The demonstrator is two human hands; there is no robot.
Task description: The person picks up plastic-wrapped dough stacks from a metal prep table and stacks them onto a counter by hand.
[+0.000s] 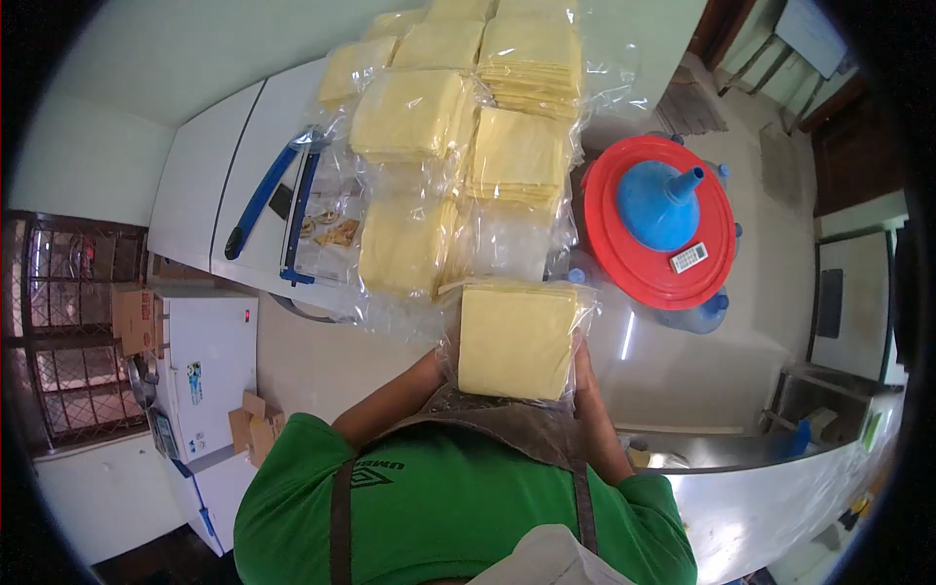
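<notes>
A clear plastic bag with a stack of square yellow sheets (517, 339) is held close to my chest, between both hands. My left hand (450, 353) is at the bag's left side, its fingers mostly hidden behind the pack. At the right edge, my right hand (582, 363) grips the same bag, with part of the fingers showing. Just beyond it, more bagged stacks of yellow sheets (405, 244) lie piled on the white table (255, 161). Another bagged stack (517, 156) rests farther up the pile.
A blue-handled paper cutter (263, 200) lies left of the pile. To the right, a blue funnel (658, 207) sits on a red round lid (717, 244), with large water bottles (697, 317) beneath. A white freezer (210, 361) stands left; a metal counter (760, 507) is at lower right.
</notes>
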